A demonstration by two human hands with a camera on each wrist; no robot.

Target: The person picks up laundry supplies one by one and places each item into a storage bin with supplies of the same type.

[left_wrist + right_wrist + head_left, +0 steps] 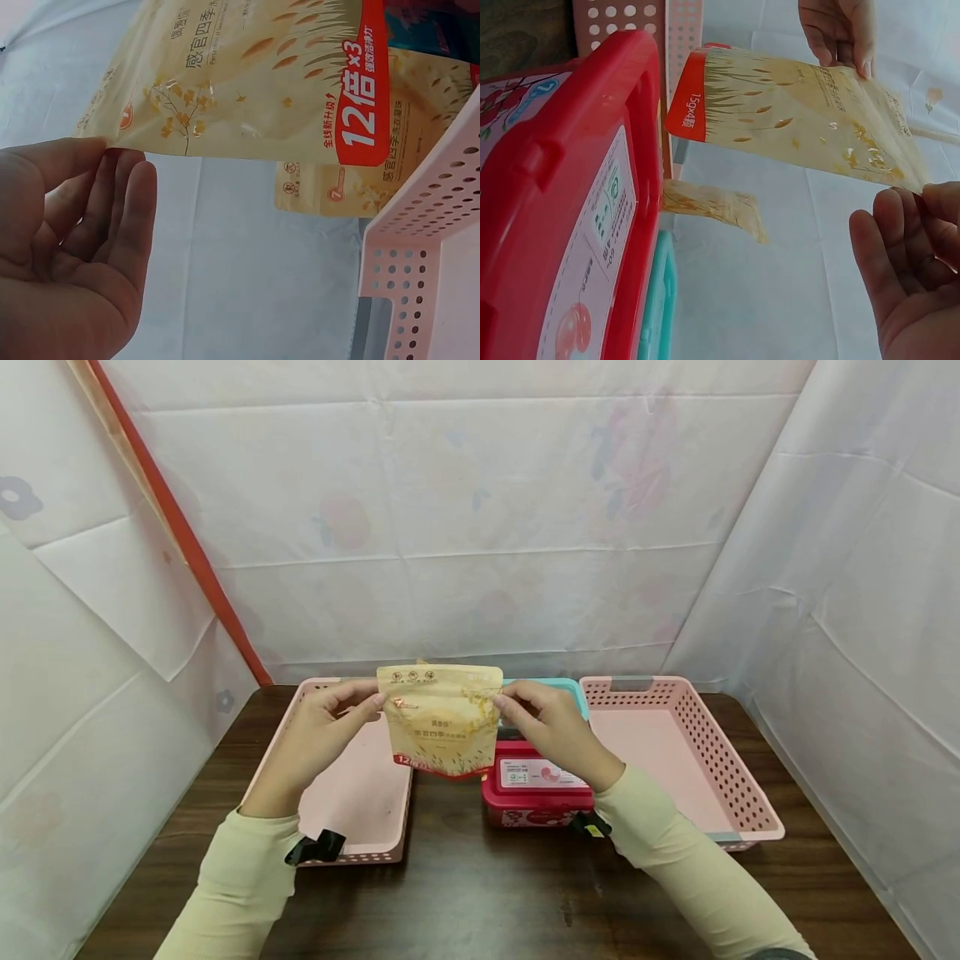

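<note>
Both hands hold up a flat, pale-yellow pouch of laundry pods point(442, 718) with a red lower band, above the table. My left hand point(315, 743) pinches its upper left corner between thumb and forefinger, the other fingers loosely bent, as the left wrist view shows. At the upper right corner, my right hand point(558, 727) pinches the pouch edge the same way. A second pouch of the same look point(337, 187) stands farther back; in the head view the held one hides most of it.
A pink perforated basket point(352, 785) stands on the left and another pink basket point(637, 752) on the right. Between them are a red lidded box point(540, 781), partly behind the right hand, and a teal-edged box point(580, 693) behind it. The dark wooden table point(465, 893) is backed by white cloth.
</note>
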